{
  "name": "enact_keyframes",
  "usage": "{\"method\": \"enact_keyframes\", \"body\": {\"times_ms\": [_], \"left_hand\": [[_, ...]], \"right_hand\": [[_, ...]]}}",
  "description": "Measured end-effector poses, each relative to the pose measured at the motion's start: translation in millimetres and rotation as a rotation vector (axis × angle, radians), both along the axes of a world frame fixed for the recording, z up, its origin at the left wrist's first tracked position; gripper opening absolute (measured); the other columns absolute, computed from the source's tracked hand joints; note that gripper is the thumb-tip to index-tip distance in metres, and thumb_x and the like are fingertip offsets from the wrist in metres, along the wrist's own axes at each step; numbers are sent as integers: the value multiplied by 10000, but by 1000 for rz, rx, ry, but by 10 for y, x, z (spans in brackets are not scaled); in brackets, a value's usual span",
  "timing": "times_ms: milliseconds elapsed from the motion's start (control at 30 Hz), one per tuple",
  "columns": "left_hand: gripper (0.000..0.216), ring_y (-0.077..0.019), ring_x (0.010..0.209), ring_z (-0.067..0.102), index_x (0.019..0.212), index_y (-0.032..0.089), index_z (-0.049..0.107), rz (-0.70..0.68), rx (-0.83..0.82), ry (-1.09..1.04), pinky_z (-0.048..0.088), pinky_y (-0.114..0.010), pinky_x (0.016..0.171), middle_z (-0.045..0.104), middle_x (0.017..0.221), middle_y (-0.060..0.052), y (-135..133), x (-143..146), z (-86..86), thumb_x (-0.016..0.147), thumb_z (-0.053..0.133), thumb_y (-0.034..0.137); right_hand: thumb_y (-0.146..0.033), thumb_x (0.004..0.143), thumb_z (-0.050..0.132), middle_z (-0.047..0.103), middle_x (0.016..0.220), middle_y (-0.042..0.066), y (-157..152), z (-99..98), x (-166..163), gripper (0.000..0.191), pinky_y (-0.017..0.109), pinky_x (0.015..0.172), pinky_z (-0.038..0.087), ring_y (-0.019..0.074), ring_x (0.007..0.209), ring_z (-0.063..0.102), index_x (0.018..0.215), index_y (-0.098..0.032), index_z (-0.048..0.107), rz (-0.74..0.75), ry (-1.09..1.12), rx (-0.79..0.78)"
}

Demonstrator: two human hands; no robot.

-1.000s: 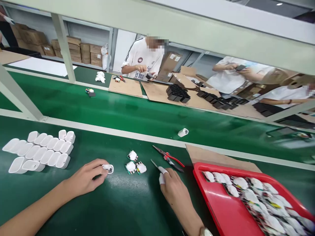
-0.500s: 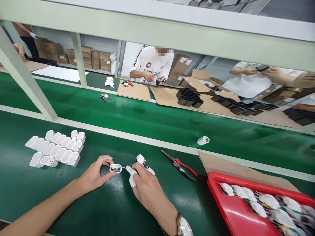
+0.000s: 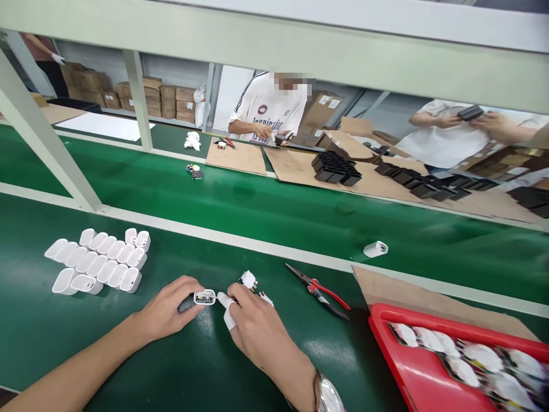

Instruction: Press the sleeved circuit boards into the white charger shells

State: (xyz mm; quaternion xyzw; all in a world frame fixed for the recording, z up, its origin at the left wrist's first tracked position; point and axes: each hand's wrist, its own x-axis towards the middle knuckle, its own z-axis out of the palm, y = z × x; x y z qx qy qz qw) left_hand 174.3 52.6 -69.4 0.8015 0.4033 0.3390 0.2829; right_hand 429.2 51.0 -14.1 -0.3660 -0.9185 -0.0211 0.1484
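Note:
My left hand (image 3: 174, 306) grips a small white charger housing (image 3: 205, 297) by its side, thumb in front and fingers behind. Circuit parts show inside the housing's open end. Close against its right side is my right hand (image 3: 257, 320), with white finger cots on and the fingertips pinched. A thin white bit shows between these fingertips and the housing; what it is I cannot make out. Just behind my right hand lie white-covered circuit boards (image 3: 249, 279), partly hidden by it. Several empty-looking white housings (image 3: 98, 264) stand in rows on the green bench to the left.
Red-handled pliers (image 3: 319, 292) lie right of my hands. A red tray (image 3: 412, 369) at the right holds several white-covered boards. Behind a pale rail, the green belt (image 3: 274, 203) carries a white charger (image 3: 376, 249) and a small board (image 3: 195, 171). Co-workers handle dark parts across it.
On the belt, the white charger and small board have moved right. My right fingertips are slightly closer to the housing, with less of the thin white bit showing. My left hand keeps its hold.

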Motion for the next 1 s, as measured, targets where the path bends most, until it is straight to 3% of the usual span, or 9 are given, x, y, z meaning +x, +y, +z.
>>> {"method": "enact_keyframes", "body": {"times_ms": [133,233,433,533,633,733,800,900,1000], "left_hand": [[277,-225,1067,714,1326,256,613,-69,185,50,611,-363,942,695,1211,-101,21,-7,-4,1056,598,194],[258,-217,1047,719,1307,255,609,-60,222,54,614,-348,914,688,1214,-99,24,-5,-39,1057,604,190],[288,-208,1073,716,1343,258,549,-60,175,49,614,-345,922,685,1231,-92,24,-1,10,1066,585,191],[268,-198,1034,714,1291,274,610,-84,261,115,603,-328,893,679,1246,-88,1,11,81,1069,552,137],[198,-176,879,697,1147,246,681,-67,302,144,582,-298,764,695,1158,-87,-33,63,148,1056,558,122],[139,-177,847,690,1053,218,715,-58,175,96,585,-311,762,703,1080,-95,-27,152,246,1043,582,180],[106,-195,855,717,984,193,716,-20,-49,-29,609,-321,760,719,1009,-97,52,186,355,1001,658,280],[314,-237,829,766,953,159,688,133,-417,-282,653,-348,709,760,936,-110,316,108,598,916,743,466],[418,-261,852,783,986,150,681,264,-471,-329,675,-401,731,782,981,-126,719,-85,859,921,697,563]], "right_hand": [[-24,894,488,645,1022,88,83,18,189,246,341,650,569,207,794,649,939,-201,652,-50,182,-48],[-123,992,479,673,1073,97,194,-111,545,245,354,764,603,223,903,680,1116,-193,678,-226,325,-16],[-81,924,463,689,954,124,270,-521,1060,274,446,815,613,282,883,684,1017,-140,714,-461,27,62],[-72,900,495,691,1082,154,254,-475,1009,281,467,861,609,297,954,679,1071,-133,709,-473,28,64],[-51,897,523,663,1232,157,276,-249,825,338,467,962,586,294,1087,648,1182,-142,680,-344,133,24],[-124,952,604,659,1276,139,296,-54,624,267,479,984,573,288,1141,622,1204,-178,673,-134,204,-119],[-185,901,724,654,1337,148,290,-28,545,303,531,998,561,336,1228,593,1201,-192,682,-52,169,-214],[-166,819,767,597,1494,154,273,-138,548,474,621,1093,497,411,1420,477,1283,-204,675,-2,88,-306],[-78,880,584,561,1563,123,257,-303,621,539,628,1175,436,373,1528,383,1399,-214,634,41,78,-290]]}}
